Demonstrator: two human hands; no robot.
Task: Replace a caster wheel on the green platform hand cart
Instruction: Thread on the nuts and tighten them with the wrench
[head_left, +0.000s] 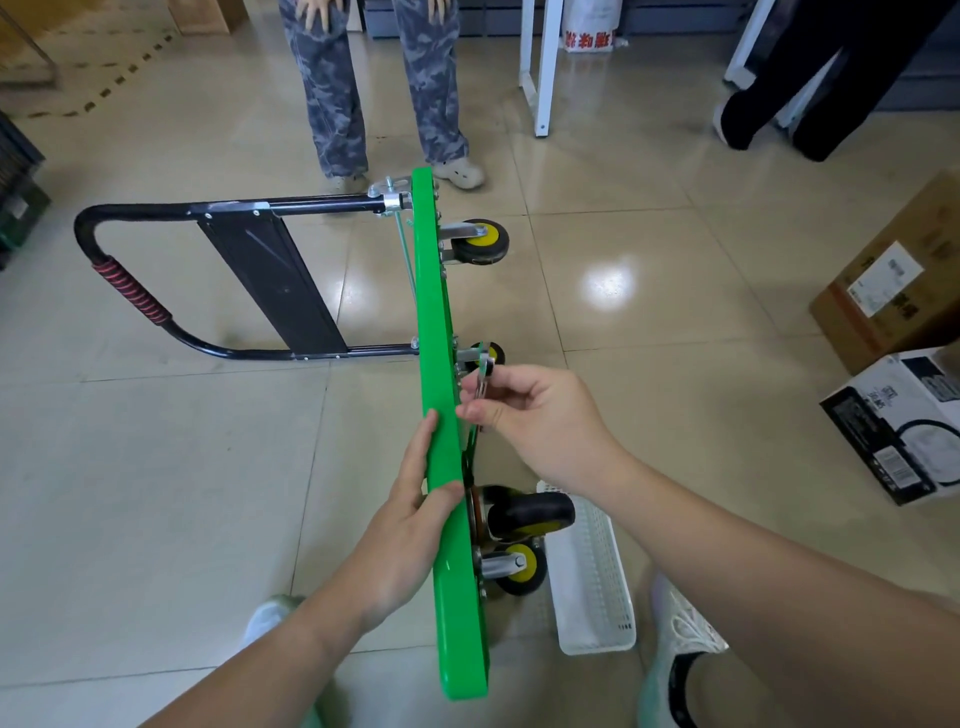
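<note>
The cart (441, 364) stands on its long edge at frame centre. Its black handle (130, 291) lies folded out toward the left of the frame, and the wheel side faces right.

**Hands**
- The left hand (410, 509) steadies the upper edge. Its fingers lie straight along the left face and its thumb is hooked over the edge.
- The right hand (535, 415) pinches a small metal tool (484, 376), apparently a wrench, between thumb and fingertips. The tool's head sits at the middle caster (491, 354).

**Progress**
- Four wheels appear mounted: the middle caster, an upper one (483, 243) and two lower ones (530, 512) and (517, 569).
- Work seems to be on the middle caster's fasteners. Whether they are being loosened or tightened cannot be told.
- No spare wheel is plainly visible.
- The contents of the white basket (597, 613) at lower right cannot be seen.

**Writing**
- The white bag (589, 31) at the top edge bears red characters that are too blurred to read.
- The cardboard box (893, 291) at right carries a white label with print too small to read.
- The lettering on the black-and-white box (898, 415) below it is illegible.
</note>
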